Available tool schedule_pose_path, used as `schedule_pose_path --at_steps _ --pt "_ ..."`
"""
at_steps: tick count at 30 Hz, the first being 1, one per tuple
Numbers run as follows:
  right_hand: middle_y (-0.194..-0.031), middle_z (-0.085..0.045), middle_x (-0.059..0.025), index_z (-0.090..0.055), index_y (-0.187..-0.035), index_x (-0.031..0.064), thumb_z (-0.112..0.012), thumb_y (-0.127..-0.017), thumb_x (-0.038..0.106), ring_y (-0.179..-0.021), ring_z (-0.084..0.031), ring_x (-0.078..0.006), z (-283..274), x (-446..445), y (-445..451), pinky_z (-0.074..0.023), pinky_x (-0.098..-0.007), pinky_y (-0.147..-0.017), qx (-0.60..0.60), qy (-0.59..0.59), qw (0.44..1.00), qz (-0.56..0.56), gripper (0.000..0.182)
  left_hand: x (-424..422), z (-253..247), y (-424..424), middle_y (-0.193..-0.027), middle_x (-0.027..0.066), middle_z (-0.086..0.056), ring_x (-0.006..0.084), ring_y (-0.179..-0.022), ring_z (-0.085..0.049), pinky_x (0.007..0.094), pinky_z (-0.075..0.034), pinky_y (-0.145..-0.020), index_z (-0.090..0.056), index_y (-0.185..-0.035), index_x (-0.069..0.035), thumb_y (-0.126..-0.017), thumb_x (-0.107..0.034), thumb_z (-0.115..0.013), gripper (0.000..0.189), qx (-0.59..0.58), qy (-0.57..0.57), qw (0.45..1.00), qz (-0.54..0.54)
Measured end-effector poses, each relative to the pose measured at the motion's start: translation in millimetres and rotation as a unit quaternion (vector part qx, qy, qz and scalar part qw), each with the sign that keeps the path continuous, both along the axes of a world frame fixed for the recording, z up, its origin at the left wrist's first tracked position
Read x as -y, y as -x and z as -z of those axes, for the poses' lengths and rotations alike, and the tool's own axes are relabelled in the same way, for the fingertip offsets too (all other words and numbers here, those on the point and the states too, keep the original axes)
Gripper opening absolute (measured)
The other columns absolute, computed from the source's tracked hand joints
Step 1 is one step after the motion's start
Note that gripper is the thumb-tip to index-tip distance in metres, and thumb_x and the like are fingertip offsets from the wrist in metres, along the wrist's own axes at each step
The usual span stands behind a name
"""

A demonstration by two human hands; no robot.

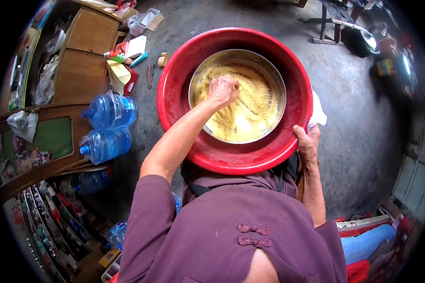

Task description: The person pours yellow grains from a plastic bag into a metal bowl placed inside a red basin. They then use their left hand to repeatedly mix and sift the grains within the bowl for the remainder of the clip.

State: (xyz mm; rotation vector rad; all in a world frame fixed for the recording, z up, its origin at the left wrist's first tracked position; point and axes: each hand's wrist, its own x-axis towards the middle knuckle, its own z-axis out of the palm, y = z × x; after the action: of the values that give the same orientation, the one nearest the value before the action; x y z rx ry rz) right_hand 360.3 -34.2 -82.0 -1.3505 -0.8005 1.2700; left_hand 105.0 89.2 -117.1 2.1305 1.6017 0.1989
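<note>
A large red plastic basin [233, 163] rests at the lap. Inside it sits a round metal-rimmed pan or sieve [282, 85]; its bottom is hidden. Yellow coarse meal [258, 102] with darker brown streaks covers the inside. My left hand [224, 91] is in the meal with its fingers curled and turned down; whether it holds any meal is hidden. On the right, my right hand [307, 139] grips the basin's rim, thumb on top, beside a white cloth or bag [318, 109] at the basin's outer side.
Large blue water bottles [109, 145] stand on the left beside a wooden cabinet [86, 56]. Boxes, a roll of tape [163, 59] and a clear plastic container [151, 19] lie on the concrete floor. A wooden-legged bench [327, 40] stands at the upper right.
</note>
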Motion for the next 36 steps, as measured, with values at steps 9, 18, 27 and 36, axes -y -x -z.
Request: schedule_pose_path --at_steps 9,18,27,36 --pt "-0.105 -0.056 -0.0134 -0.043 -0.113 -0.0074 -0.060 -0.074 0.005 -0.091 -0.056 -0.0191 0.1 -1.5 -0.3 -0.0439 -0.0306 -0.083 0.023 -0.007 1.000 -0.002 0.044 -3.8 12.5 -1.9 -0.079 0.0120 -0.059 0.0284 -0.082 -0.058 0.0402 -0.045 -0.073 -0.060 -0.072 -0.007 -0.073 -0.016 -0.059 0.010 -0.019 -0.006 1.000 0.015" --pt "-0.104 -0.057 -0.0135 -0.044 -0.112 -0.0077 -0.059 -0.074 0.005 -0.090 -0.056 -0.0192 -3.0 -1.1 1.1 -0.0443 -0.0296 -0.082 0.028 -0.010 1.000 -0.005 0.043 -18.1 -4.6 15.2 -0.072 0.0131 -0.061 0.0217 -0.068 -0.058 0.0351 -0.046 -0.063 -0.061 -0.081 -0.001 -0.077 -0.021 -0.055 0.021 0.123 0.187 0.969 -0.105" --pt "-0.103 -0.057 -0.0129 -0.044 -0.112 -0.0070 -0.059 -0.074 0.006 -0.089 -0.056 -0.0188 -4.9 -0.9 0.6 -0.0447 -0.0297 -0.081 0.042 -0.002 0.999 -0.005 0.043 -18.9 -14.4 18.8 -0.067 0.0065 -0.057 0.0117 -0.055 -0.052 0.0256 -0.043 -0.049 -0.061 -0.076 0.000 -0.083 -0.016 -0.054 0.019 0.248 0.325 0.891 -0.198" --pt "-0.111 -0.053 -0.0127 -0.039 -0.120 -0.0055 -0.057 -0.075 0.005 -0.095 -0.054 -0.0197 -0.6 -0.4 -3.4 -0.0436 -0.0304 -0.085 0.038 0.012 0.999 -0.029 0.049 -16.7 -17.2 19.1 -0.065 0.0041 -0.058 0.0096 -0.054 -0.052 0.0241 -0.040 -0.047 -0.062 -0.077 -0.002 -0.085 -0.017 -0.050 0.021 0.243 0.332 0.888 -0.204"
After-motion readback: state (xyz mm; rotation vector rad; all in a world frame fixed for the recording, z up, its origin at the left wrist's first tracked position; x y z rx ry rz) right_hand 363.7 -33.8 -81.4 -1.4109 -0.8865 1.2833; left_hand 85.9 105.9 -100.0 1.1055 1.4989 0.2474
